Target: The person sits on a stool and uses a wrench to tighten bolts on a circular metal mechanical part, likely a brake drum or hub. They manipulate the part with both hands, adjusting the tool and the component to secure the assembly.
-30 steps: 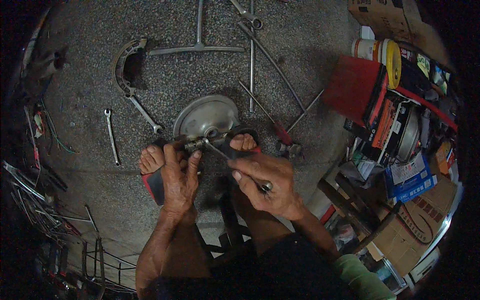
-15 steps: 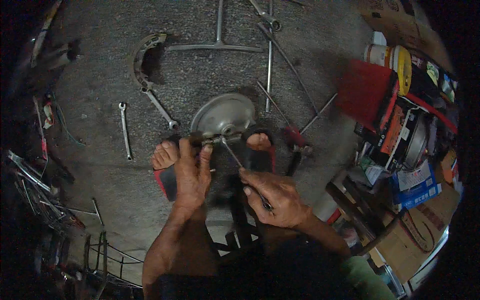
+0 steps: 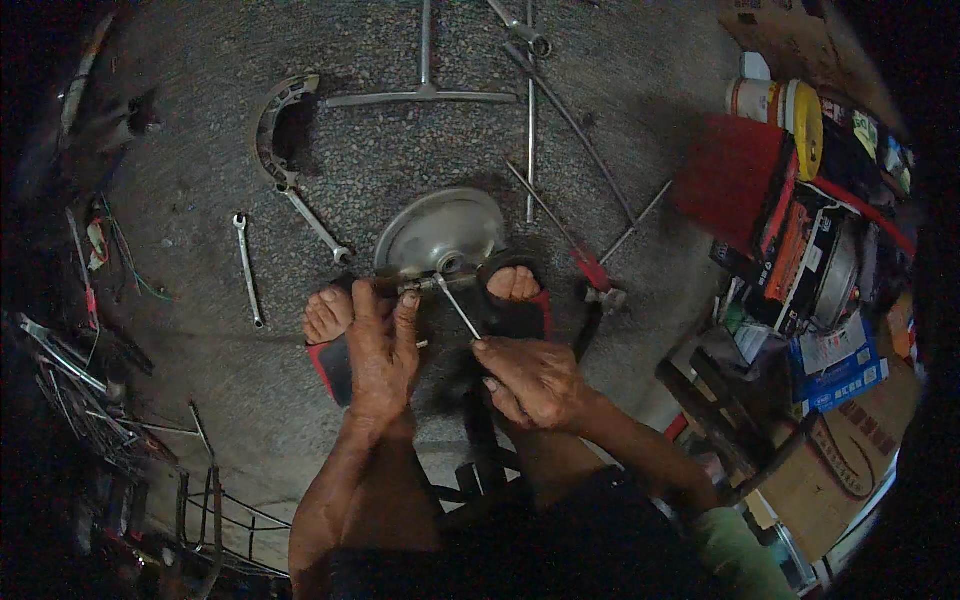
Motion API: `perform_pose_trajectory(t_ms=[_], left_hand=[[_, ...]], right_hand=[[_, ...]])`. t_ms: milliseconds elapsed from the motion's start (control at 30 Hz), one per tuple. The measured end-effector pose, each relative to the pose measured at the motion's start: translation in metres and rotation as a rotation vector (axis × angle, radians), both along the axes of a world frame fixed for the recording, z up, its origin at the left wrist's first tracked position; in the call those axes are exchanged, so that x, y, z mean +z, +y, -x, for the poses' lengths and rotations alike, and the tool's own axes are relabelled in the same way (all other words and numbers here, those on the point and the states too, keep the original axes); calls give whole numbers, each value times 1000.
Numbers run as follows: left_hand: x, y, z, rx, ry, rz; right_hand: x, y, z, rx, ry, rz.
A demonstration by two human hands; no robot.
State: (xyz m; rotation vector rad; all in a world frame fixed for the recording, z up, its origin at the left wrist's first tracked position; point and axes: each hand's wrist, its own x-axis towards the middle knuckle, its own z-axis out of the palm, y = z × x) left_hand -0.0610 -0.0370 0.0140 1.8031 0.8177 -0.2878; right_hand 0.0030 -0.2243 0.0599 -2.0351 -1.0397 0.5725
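A round grey metal cover, domed with a hub at its near side, stands on the floor between my sandalled feet. A dark metal arm with a small bolt-like piece lies along its near edge. My left hand is closed at that arm, thumb by the bolt-like piece; the fingers hide much of what they hold. A short pin sticks out beside that hand. My right hand is wrapped round the shank of a slim wrench. The wrench's head rests at the arm, just below the hub.
Two combination wrenches, a curved brake shoe, a T-handle tool and a red-handled screwdriver lie on the rough floor. Boxes, a yellow-lidded tub and a blue carton crowd the right. Metal racks stand at lower left.
The view has shifted slightly left. My right hand has moved a little left and up, with the wrench head still at the arm. My left hand keeps its hold.
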Motion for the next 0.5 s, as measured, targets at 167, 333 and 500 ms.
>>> perform_pose_trajectory(t_ms=[167, 333, 500], left_hand=[[2, 0, -2, -54, -5, -117], [-1, -1, 8, 78, -38, 48], [4, 0, 6, -18, -29, -71]], right_hand=[[14, 3, -8, -90, 127, 14], [52, 12, -30, -391, 392, 45], [57, 21, -41, -556, 368, 37]])
